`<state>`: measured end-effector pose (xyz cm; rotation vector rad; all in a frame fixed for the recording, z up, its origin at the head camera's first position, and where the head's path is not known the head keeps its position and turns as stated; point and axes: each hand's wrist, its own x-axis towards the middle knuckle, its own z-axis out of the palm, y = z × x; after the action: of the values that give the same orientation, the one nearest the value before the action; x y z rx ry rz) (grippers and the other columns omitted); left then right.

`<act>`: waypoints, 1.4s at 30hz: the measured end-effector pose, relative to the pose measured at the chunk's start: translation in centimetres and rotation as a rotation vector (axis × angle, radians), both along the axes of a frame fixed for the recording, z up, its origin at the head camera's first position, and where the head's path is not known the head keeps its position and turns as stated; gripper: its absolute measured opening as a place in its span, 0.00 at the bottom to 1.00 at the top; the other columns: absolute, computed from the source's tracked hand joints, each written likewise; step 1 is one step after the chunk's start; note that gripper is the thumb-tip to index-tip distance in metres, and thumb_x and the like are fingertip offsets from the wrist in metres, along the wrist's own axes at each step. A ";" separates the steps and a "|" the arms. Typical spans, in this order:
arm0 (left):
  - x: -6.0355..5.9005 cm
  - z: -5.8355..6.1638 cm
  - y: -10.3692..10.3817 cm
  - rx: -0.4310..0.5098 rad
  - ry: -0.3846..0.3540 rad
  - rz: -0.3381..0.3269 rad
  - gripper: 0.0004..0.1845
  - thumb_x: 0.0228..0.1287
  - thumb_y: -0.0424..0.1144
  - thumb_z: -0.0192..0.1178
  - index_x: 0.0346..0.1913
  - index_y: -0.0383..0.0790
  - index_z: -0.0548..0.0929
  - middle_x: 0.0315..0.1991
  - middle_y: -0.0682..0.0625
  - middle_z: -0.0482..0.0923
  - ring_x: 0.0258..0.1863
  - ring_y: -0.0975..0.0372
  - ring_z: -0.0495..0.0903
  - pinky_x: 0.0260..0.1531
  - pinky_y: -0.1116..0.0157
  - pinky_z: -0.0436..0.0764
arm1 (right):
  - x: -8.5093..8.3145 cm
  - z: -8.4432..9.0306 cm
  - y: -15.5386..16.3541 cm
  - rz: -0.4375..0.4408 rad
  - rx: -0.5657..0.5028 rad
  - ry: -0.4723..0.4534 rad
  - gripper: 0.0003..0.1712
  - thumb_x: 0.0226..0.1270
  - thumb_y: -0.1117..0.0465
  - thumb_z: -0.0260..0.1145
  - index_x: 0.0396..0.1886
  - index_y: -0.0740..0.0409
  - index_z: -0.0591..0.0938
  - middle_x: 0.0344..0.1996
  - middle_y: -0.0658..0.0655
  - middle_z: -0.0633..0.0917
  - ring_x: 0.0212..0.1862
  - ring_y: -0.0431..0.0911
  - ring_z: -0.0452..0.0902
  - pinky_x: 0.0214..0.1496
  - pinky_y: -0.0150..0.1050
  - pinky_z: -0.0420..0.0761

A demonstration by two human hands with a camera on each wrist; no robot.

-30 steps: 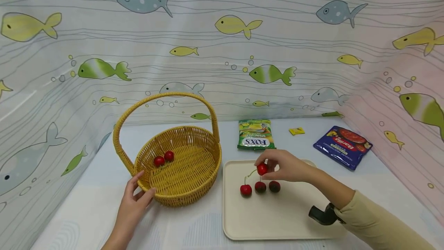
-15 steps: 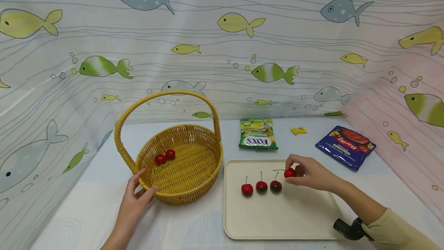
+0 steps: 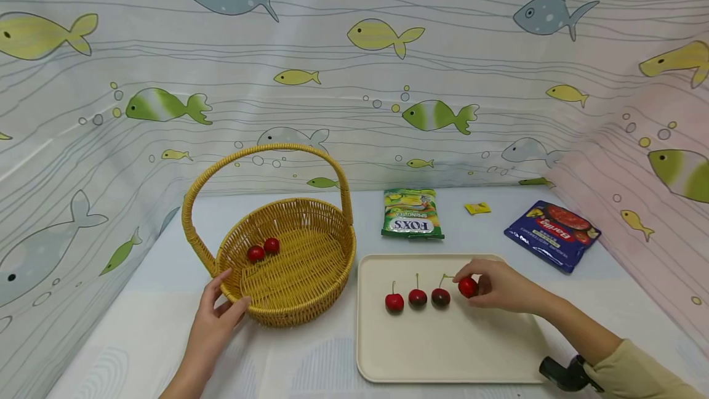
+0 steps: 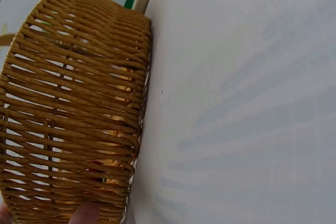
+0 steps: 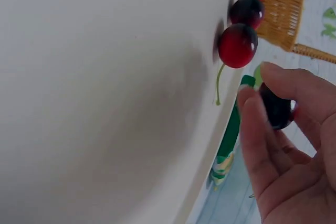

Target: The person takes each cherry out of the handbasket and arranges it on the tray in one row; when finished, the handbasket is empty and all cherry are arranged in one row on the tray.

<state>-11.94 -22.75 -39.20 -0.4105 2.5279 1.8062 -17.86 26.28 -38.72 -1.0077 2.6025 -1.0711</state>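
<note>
Fish-printed curtain (image 3: pixel 354 79) wraps the back and both sides of a pale table (image 3: pixel 138 337); at the left, the left hand (image 3: pixel 213 319) rests against the near outer wall of a round wicker basket (image 3: pixel 310 300), thumb at the rim and fingers lying fairly straight along the weave, gripping nothing; the left wrist view shows a fingertip (image 4: pixel 84 214) touching the ribbed woven wall; the basket is golden, with a tall arched handle (image 3: pixel 266 151) wrapped in cord, and two glossy red cherries (image 3: pixel 263 250) lie side by side on its floor toward the back left; behind the tray and to the basket's right lies a green crinkled sweets bag (image 3: pixel 412 214); a smooth cream tray (image 3: pixel 443 356) with rounded corners sits just beside the basket; on it three round cherries (image 3: pixel 418 298) stand in a row with thin stems pointing up; just right of that row, the right hand (image 3: pixel 498 288) pinches a fourth cherry (image 3: pixel 468 287) between curled fingers and thumb, low over the tray or on it, I cannot tell which; the right wrist view shows the fingertips (image 5: pixel 252 108) closed round that dark fruit; farther back lie a small yellow wrapper (image 3: pixel 476 208) and, at the right, a flat blue pouch (image 3: pixel 551 234).
</note>
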 end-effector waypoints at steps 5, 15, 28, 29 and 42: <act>0.0 0.3 0.0 0.020 -0.007 -0.013 0.39 0.68 0.40 0.54 0.74 0.47 0.43 0.72 0.36 0.35 0.63 0.42 0.58 0.40 0.75 0.73 | -0.1 -0.2 -0.1 -0.030 0.060 -0.047 0.17 0.51 0.62 0.74 0.42 0.55 0.81 0.33 0.46 0.78 0.27 0.39 0.75 0.31 0.33 0.79; 0.0 0.4 0.0 0.024 -0.007 -0.021 0.39 0.68 0.40 0.54 0.74 0.46 0.43 0.72 0.36 0.33 0.64 0.41 0.56 0.41 0.74 0.73 | -0.2 -1.0 -0.7 -0.061 0.165 -0.074 0.19 0.47 0.53 0.76 0.38 0.51 0.79 0.28 0.45 0.76 0.28 0.39 0.71 0.30 0.32 0.75; 0.0 0.0 -0.1 0.030 -0.003 -0.021 0.40 0.68 0.40 0.54 0.74 0.46 0.43 0.72 0.36 0.33 0.64 0.41 0.57 0.43 0.71 0.74 | -0.3 -1.3 -1.2 -0.061 0.180 -0.053 0.21 0.46 0.51 0.76 0.38 0.51 0.79 0.28 0.45 0.75 0.29 0.39 0.70 0.30 0.32 0.74; 0.0 -0.1 -0.1 0.029 0.002 -0.020 0.40 0.67 0.40 0.54 0.74 0.45 0.43 0.72 0.35 0.34 0.63 0.40 0.58 0.43 0.71 0.75 | -0.3 -1.3 -1.2 -0.061 0.179 -0.057 0.21 0.46 0.51 0.76 0.39 0.51 0.79 0.28 0.45 0.75 0.29 0.39 0.70 0.30 0.32 0.74; 0.1 0.0 -0.1 0.028 0.005 -0.014 0.39 0.67 0.40 0.54 0.74 0.46 0.44 0.72 0.36 0.35 0.64 0.41 0.57 0.42 0.72 0.75 | -0.5 0.6 -0.7 -0.096 0.195 -0.058 0.26 0.46 0.52 0.77 0.44 0.57 0.79 0.32 0.50 0.77 0.26 0.38 0.71 0.26 0.32 0.74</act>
<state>-11.87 -22.84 -39.19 -0.3882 2.4992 1.8375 -18.36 25.61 -38.08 -0.8044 2.6679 -0.8320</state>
